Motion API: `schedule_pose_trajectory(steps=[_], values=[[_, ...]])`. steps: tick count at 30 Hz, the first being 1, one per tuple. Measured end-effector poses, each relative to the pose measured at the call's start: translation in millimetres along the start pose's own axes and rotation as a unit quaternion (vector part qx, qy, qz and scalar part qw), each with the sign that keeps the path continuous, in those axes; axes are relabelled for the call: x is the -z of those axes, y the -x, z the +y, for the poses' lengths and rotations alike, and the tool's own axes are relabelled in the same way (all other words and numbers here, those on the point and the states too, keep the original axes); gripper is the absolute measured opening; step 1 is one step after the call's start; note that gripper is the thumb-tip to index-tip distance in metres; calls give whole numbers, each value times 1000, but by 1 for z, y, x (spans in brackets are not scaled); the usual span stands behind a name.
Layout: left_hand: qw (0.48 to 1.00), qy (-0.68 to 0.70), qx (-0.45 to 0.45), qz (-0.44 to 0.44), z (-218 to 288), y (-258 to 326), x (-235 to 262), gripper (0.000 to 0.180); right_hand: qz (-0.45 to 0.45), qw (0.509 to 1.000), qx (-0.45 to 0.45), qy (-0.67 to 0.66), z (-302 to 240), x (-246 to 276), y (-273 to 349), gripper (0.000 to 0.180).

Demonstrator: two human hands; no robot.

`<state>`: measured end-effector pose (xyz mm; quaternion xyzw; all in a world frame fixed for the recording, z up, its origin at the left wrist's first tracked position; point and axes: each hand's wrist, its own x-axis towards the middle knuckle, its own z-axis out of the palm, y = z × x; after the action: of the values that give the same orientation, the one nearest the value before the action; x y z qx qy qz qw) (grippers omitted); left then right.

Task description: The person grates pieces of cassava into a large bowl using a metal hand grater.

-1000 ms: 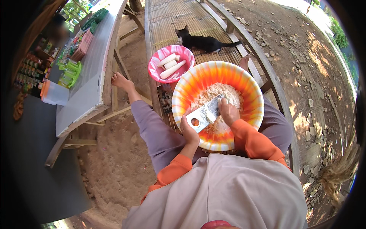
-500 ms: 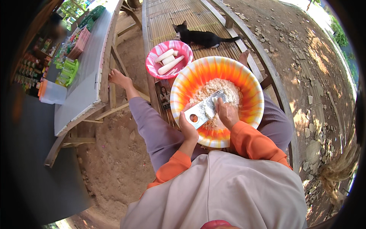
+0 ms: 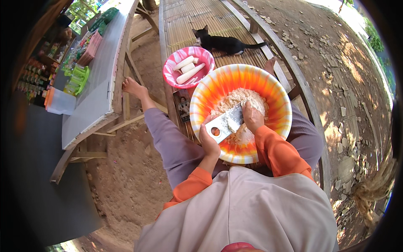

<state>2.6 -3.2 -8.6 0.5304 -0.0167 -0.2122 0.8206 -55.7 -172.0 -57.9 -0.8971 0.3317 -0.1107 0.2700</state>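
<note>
Left hand [image 3: 208,140] still gripping metal grater [image 3: 224,124] low end; right hand [image 3: 252,117] closed, now pressed further down its face, above grated heap [image 3: 235,101] in orange bowl [image 3: 277,96]. Grating continuing.

One fisheye camera on my head looks steeply down, close over my lap, the orange bowl [image 3: 240,110] and the bamboo worktop [image 3: 197,19] ahead.
</note>
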Motion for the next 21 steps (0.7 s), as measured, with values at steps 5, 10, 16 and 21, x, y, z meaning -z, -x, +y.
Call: schedule_pose_trajectory(steps=[5, 10, 16, 21], values=[[998, 52, 6, 20, 0, 0, 0, 47, -34, 996, 78, 14, -60, 37, 54, 19], [999, 35, 3, 13, 0, 1, -3, 47, -42, 997, -59, 16, -11, 24, 6, 22], [999, 48, 9, 23, 0, 2, -2, 47, -139, 990, -14, 18, -58, 48, 44, 26], [1000, 19, -1, 15, -1, 1, -2, 46, -29, 999, -18, -6, -8, 10, 4, 25]])
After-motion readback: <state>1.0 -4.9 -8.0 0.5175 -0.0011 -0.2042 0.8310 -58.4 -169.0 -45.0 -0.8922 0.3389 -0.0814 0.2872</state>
